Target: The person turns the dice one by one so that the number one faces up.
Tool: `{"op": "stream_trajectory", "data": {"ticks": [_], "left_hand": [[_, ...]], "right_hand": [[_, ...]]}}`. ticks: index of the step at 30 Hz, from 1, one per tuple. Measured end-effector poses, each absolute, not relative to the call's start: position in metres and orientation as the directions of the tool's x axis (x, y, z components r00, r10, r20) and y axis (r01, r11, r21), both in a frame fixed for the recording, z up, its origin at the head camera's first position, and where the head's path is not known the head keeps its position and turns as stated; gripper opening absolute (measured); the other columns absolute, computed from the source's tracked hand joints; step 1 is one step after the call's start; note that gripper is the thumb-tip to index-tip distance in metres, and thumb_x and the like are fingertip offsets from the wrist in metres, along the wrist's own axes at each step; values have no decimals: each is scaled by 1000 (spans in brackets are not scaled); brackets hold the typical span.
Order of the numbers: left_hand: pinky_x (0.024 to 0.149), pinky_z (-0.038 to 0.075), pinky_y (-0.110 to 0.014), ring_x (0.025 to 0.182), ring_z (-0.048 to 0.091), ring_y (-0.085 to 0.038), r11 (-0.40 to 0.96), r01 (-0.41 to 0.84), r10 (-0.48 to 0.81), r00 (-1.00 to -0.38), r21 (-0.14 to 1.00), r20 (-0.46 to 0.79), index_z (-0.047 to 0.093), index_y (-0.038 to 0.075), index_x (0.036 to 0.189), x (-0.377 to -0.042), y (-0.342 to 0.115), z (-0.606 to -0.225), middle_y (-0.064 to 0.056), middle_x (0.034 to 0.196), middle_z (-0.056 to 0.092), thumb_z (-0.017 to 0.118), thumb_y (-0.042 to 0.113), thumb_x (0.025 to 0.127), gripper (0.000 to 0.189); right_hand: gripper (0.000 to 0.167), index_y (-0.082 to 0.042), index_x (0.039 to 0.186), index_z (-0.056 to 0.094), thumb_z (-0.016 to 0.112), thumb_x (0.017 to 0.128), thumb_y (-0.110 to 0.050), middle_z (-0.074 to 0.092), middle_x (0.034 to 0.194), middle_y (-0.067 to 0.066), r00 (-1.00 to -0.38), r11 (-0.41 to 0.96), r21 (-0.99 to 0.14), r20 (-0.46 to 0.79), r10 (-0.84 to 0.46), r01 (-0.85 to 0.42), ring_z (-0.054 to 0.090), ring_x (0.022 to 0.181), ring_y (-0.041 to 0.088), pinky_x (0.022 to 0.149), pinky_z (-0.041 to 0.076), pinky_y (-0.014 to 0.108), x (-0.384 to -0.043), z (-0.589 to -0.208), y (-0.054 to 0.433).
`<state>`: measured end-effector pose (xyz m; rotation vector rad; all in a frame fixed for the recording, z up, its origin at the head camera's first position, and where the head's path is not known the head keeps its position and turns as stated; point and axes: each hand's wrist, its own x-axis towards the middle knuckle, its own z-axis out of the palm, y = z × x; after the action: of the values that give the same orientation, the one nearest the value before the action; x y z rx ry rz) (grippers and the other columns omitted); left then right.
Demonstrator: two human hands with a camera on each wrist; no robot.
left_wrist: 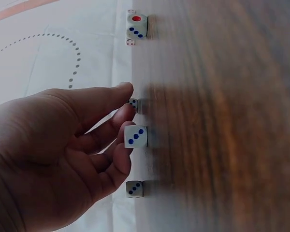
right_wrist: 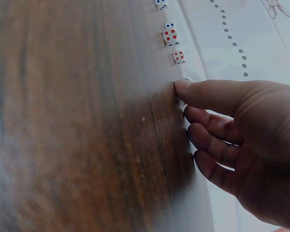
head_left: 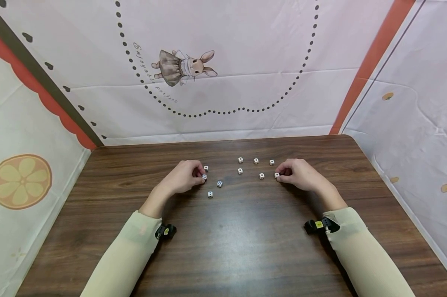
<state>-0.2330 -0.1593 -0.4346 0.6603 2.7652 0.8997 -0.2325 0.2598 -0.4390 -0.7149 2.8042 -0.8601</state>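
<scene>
My left hand [head_left: 182, 177] rests low over the table's left-middle, its thumb and curled forefinger pinching a white die [head_left: 204, 177]. A second die [head_left: 206, 168] sits just beyond those fingertips. Two more dice [head_left: 219, 184] [head_left: 210, 194] lie to the right of and nearer than this hand. Across the table, my right hand [head_left: 299, 174] has thumb and forefinger closed about another white die [head_left: 277, 175] at the right end of a row. In the right wrist view, the thumb [right_wrist: 183, 88] largely hides that die. The left wrist view shows dice [left_wrist: 136, 137] with blue pips beside the fingers.
Between the hands, several white dice [head_left: 240, 171] stand in two loose rows on the brown wooden table [head_left: 223, 247]. Behind it hangs a printed cloth [head_left: 245, 95] with a rabbit figure. Each wrist carries a small black camera [head_left: 165, 232].
</scene>
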Motion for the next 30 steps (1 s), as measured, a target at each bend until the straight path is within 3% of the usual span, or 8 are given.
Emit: {"op": "stream_trajectory", "data": {"ticks": [5,19,30], "left_hand": [[70,54,-33,72,63,-13,728,357,449,-893,586,-14,70,10,96,-239,-158,-436,1,84,69,85,10,91,16],[79,50,-35,76,61,-13,764,350,449,-892,542,-56,70,12,91,-241,-156,-434,4,82,67,87,12,89,17],[86,51,-38,87,62,-16,752,380,477,-878,538,-47,73,7,105,-241,-152,-435,-1,91,68,87,11,88,22]], "right_hand": [[8,-10,101,79,82,93,-11,71,88,-5,-881,726,-558,19,-472,-401,63,82,13,76,52,38,-232,-439,259],[8,-10,101,79,83,93,-11,71,88,-5,-881,727,-554,25,-473,-406,64,82,13,77,52,38,-232,-439,260],[8,-10,101,79,82,93,-11,72,89,-5,-882,730,-549,26,-471,-406,64,84,14,79,52,40,-231,-438,259]]}}
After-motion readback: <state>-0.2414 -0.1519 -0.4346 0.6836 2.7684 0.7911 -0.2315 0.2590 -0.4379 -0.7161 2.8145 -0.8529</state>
